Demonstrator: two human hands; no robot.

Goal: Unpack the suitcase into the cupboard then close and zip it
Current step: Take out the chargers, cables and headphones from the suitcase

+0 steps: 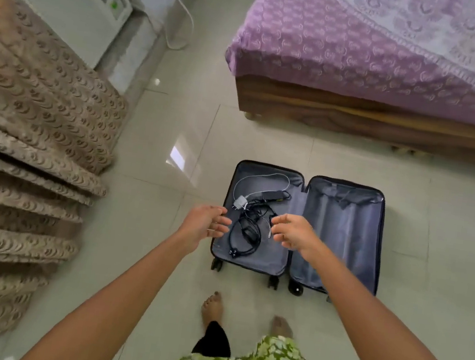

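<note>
**Gathering the last cables from the suitcase**

The suitcase (300, 226) lies open flat on the floor, near my feet, and only its left half has something inside: a tangle of black cables (245, 233) and a white charger (240, 202). My left hand (205, 222) and right hand (293, 231) reach down on each side of the tangle, fingers loosely spread, holding nothing. I should scoop everything together (loose plugs can easily slip out), then carry it to the cupboard, which I cannot see here.
</note>
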